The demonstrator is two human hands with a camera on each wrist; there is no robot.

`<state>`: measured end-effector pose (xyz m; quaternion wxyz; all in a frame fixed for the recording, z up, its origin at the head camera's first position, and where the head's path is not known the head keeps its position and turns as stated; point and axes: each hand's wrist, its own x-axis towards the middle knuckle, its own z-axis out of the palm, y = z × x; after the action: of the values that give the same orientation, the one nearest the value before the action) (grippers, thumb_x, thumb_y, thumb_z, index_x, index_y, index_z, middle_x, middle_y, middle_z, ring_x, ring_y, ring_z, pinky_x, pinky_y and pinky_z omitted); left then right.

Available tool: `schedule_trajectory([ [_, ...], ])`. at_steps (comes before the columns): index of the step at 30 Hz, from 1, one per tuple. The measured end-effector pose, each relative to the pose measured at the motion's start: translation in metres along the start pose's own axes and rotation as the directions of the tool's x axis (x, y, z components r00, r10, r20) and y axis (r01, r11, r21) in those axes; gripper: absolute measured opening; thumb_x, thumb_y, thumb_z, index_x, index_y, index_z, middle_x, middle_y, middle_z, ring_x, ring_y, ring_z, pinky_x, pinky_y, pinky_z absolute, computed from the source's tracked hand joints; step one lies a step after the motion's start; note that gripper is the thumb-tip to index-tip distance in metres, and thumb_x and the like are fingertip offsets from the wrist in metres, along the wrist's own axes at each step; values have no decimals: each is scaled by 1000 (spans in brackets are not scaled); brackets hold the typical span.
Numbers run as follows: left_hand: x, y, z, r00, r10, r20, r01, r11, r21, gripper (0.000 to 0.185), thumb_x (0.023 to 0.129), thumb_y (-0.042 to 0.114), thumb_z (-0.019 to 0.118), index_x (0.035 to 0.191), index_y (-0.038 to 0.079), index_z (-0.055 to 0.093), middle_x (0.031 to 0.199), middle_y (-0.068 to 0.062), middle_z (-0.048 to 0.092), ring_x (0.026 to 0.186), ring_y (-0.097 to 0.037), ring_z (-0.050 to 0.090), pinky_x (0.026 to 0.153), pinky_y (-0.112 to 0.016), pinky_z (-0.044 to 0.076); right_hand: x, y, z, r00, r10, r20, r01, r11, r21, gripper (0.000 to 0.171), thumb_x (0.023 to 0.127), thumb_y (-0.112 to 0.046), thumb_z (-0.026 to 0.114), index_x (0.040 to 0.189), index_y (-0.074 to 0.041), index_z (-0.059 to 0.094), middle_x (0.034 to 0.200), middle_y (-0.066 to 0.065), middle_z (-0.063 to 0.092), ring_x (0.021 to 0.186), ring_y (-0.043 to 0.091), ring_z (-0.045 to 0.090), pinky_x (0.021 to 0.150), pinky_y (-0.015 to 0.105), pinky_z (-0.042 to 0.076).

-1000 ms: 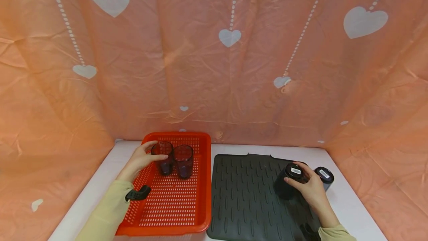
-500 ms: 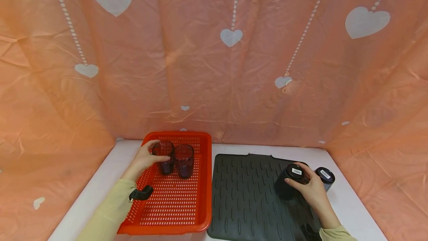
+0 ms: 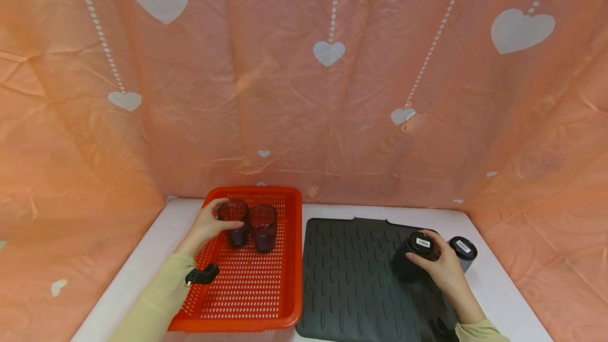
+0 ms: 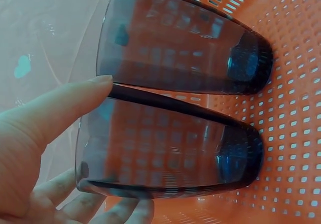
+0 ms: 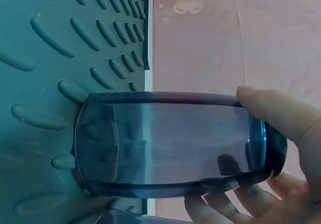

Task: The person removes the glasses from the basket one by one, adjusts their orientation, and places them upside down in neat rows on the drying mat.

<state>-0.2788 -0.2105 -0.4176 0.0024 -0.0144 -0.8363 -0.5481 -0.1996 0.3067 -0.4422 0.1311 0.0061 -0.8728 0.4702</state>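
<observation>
At both hands: no apparent change since earlier.
Left hand (image 3: pixel 207 224) still grips tumbler (image 3: pixel 235 223) in red basket (image 3: pixel 247 294); right hand (image 3: pixel 439 268) still clasps inverted cup (image 3: pixel 411 264) on grey mat (image 3: pixel 347 278), white table (image 3: pixel 494 289), orange curtain (image 3: pixel 304 78) behind.

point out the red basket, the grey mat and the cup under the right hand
red basket (image 3: pixel 247 300), head view, bare perforated floor
grey mat (image 3: pixel 347 278), head view, ribbed surface
upturned cup (image 3: pixel 404 265), head view, dark side wall
</observation>
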Motion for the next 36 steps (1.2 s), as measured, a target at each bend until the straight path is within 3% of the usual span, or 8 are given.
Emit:
schedule_trajectory([
  [19, 0, -3, 4, 1000, -6, -30, 7, 1000, 29, 91, 73, 21, 85, 144, -1, 33, 147, -22, 29, 134, -40, 26, 104, -56, 28, 0, -3, -2, 1000, 13, 17, -13, 1000, -1, 67, 79, -19, 80, 134, -3, 46, 126, 19, 55, 100, -12, 46, 75, 14, 46],
  [25, 0, -2, 4, 999, -5, -35, 6, 999, 45, 89, 73, 21, 85, 143, -1, 34, 145, -23, 32, 133, -41, 29, 103, -56, 31, -1, -2, -2, 999, 23, 28, -22, 1000, -17, 68, 79, -20, 80, 135, -3, 45, 127, 19, 53, 106, -6, 46, 76, 14, 45],
  [30, -1, -1, 4, 999, -12, -36, 14, 999, 47, 89, 73, 22, 85, 143, -1, 34, 144, -23, 33, 130, -41, 31, 101, -56, 33, 0, -1, -2, 999, 18, 29, -18, 1000, -8, 67, 79, -19, 80, 134, -4, 45, 127, 19, 54, 104, -10, 44, 77, 14, 45],
  [32, -2, -1, 4, 999, -16, -38, 18, 998, 53, 89, 73, 22, 85, 142, 0, 35, 144, -23, 33, 130, -42, 32, 100, -56, 34, 0, -1, -2, 999, 19, 34, -18, 1000, -8, 67, 80, -20, 80, 135, -4, 45, 128, 19, 53, 107, -5, 47, 77, 15, 46],
  [36, -4, 2, 3, 998, -24, -51, 28, 996, 84, 86, 72, 22, 85, 141, 1, 37, 143, -24, 34, 128, -43, 33, 98, -56, 36, -1, -1, -3, 998, 32, 57, -32, 999, -1, 69, 81, -21, 78, 138, -4, 42, 132, 20, 50, 120, 21, 49, 78, 16, 46],
])
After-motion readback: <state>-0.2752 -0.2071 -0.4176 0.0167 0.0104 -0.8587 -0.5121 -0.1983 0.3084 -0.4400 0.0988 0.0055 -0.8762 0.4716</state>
